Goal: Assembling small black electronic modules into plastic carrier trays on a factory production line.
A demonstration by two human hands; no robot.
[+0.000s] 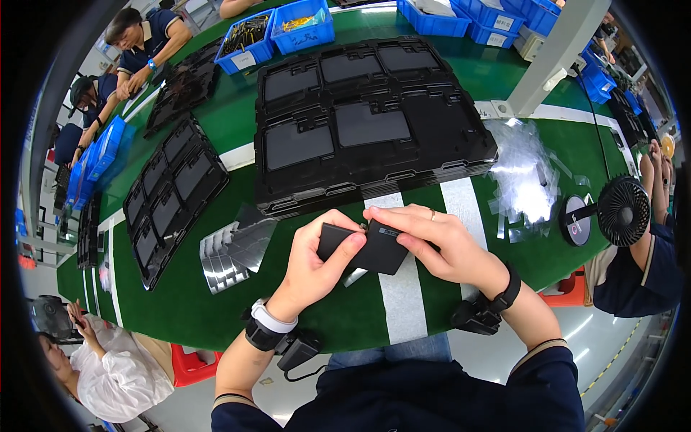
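Note:
Above the table's near edge, both hands hold a flat black rectangular pack (pixel 383 253), tilted, with a small printed strip near its top right edge. My left hand (pixel 317 252) pinches its left part between thumb and fingers. My right hand (pixel 443 245) grips the upper right edge, its fingers closed along the top. Just beyond the hands rises a stack of black moulded trays (pixel 374 171), with dark grey flat panels (pixel 371 128) in several compartments of the top one. Clear film strips with dark markings (pixel 234 248) lie to the left of my left hand.
A pile of clear plastic pieces (pixel 525 180) and a small black fan (pixel 622 211) are at the right. Another black tray (pixel 176 194) leans at the left. Blue bins (pixel 302 27) line the far side, near a grey post (pixel 558 61). Other people sit around the table.

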